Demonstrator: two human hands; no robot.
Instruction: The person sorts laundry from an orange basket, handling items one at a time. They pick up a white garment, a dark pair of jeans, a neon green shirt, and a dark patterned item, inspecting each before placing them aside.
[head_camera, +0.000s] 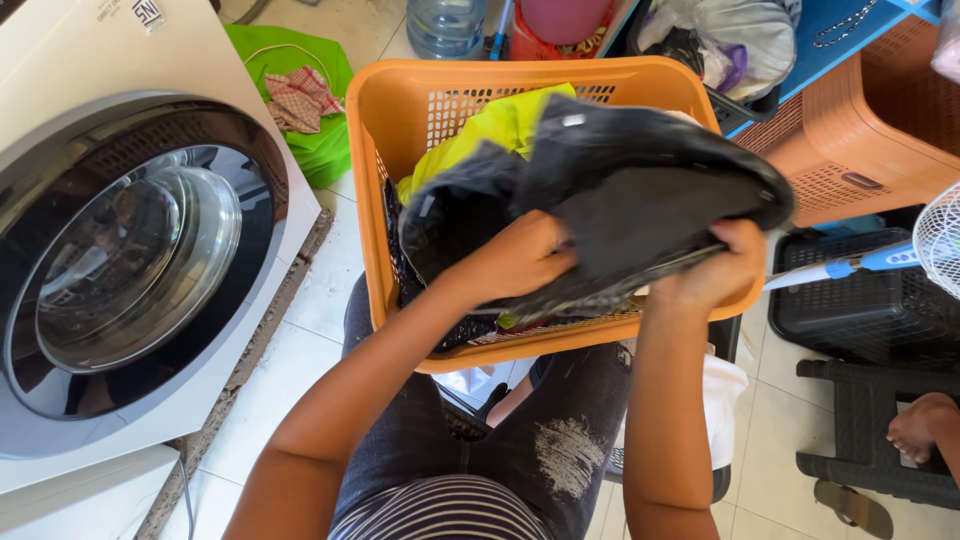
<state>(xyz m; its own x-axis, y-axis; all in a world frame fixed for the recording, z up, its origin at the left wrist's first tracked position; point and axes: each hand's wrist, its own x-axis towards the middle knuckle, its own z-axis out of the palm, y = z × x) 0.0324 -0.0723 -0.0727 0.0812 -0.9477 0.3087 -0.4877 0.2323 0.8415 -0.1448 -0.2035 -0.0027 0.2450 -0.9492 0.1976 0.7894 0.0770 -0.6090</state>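
Both hands on limp dark garment.

Bright, even daylight fills the frame. Glare shines on the washing machine door at left. Edges bend slightly.

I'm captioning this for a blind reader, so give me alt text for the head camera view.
Both hands, left hand and right hand, grip a dark garment over an orange laundry basket holding a yellow-green cloth. A front-loading washing machine stands to the left, door shut.
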